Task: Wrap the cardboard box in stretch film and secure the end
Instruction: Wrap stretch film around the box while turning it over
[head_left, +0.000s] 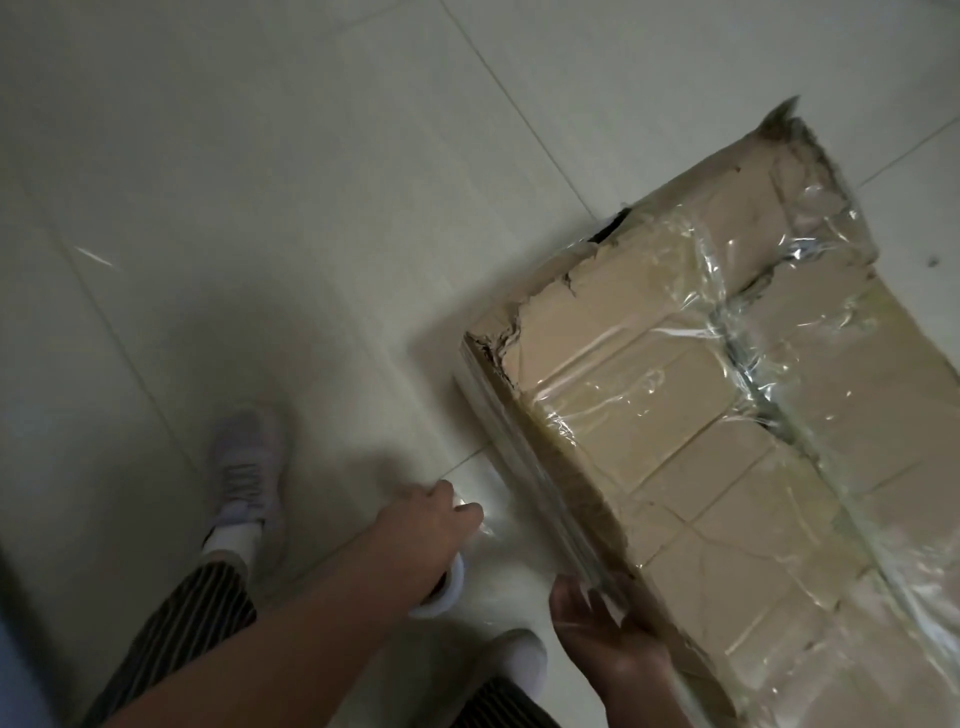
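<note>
Currently on view:

- Cardboard box (701, 415): large, flat-lying on the tiled floor (260, 208), filling the right of the picture. Far corners torn and ragged; top flaps creased.
- Stretch film (727, 291): clear, wrinkled and glossy, already covering the box's top face and its near-left side. A taut sheet of it runs from that side across to the roll.
- Roll (441, 592): white core end showing, held low just beside the box's near-left side, above the floor.
- Left hand (426, 514): reaches in from the lower left, fingers (465, 512) curled over the roll and gripping it.
- Right hand (608, 644): at the box's near corner, touching the film-covered edge. In shadow and blurred, so whether its fingers clasp the edge cannot be told.
- Lilac-grey shoe (244, 467), pale shoe (514, 660) and striped trousers (171, 623): the person's own, standing to the left of the box.
</note>
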